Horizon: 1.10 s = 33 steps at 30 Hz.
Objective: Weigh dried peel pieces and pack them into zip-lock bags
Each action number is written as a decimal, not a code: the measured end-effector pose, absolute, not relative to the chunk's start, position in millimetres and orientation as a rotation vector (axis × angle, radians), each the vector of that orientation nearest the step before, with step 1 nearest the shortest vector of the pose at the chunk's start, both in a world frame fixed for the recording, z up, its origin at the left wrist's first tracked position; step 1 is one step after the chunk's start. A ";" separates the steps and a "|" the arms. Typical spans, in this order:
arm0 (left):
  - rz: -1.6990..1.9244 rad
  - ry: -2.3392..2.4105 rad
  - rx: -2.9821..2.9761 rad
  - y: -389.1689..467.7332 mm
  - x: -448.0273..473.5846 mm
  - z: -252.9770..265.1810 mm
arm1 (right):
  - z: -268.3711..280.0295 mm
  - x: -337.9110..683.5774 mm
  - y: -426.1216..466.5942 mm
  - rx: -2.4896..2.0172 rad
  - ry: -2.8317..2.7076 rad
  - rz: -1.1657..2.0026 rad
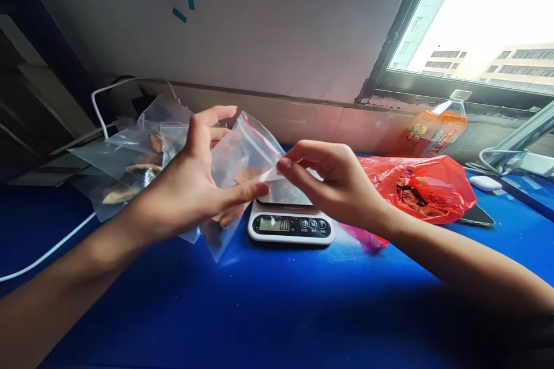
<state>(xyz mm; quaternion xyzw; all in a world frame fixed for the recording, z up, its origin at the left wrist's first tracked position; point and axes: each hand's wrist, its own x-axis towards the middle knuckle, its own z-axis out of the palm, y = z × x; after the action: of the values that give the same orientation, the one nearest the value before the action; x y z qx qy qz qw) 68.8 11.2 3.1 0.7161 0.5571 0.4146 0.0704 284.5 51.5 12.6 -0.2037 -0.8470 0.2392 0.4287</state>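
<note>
Both my hands hold one clear zip bag (pixel 244 155) with a red seal strip and brown dried pieces inside, just above and left of a small white kitchen scale (pixel 291 222). My left hand (pixel 190 184) grips the bag from the left, fingers spread along it. My right hand (pixel 333 181) pinches the bag's right edge between thumb and fingertips. The scale's metal platform (pixel 285 193) is bare and its display is lit.
More clear bags with dried pieces (pixel 130 161) lie behind my left hand. A red plastic bag of brown pieces (pixel 426 187) sits right of the scale, with an orange drink bottle (pixel 437 127), a phone (pixel 476 216), a white mouse (pixel 485 183) and white cables (pixel 43 253) on the blue table (pixel 277 300).
</note>
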 end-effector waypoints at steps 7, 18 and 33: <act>1.310 1.509 1.557 17.8 66.9 16.9 | 18.8 289.4 73.1 -0.604 -1.956 0.678; 1.563 1.302 1.381 25.6 69.1 13.9 | 16.9 293.6 87.5 -0.596 -1.765 0.573; 1.194 1.390 2.077 -3.6 108.4 -9.4 | 22.3 299.6 39.0 -0.544 -2.535 0.387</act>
<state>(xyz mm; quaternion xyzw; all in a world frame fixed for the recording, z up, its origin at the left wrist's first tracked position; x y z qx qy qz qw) 108.4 -3.6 -9.4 0.7370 0.4932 0.4236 0.1848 299.6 39.0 22.3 -0.2004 -0.9345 0.1427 0.2571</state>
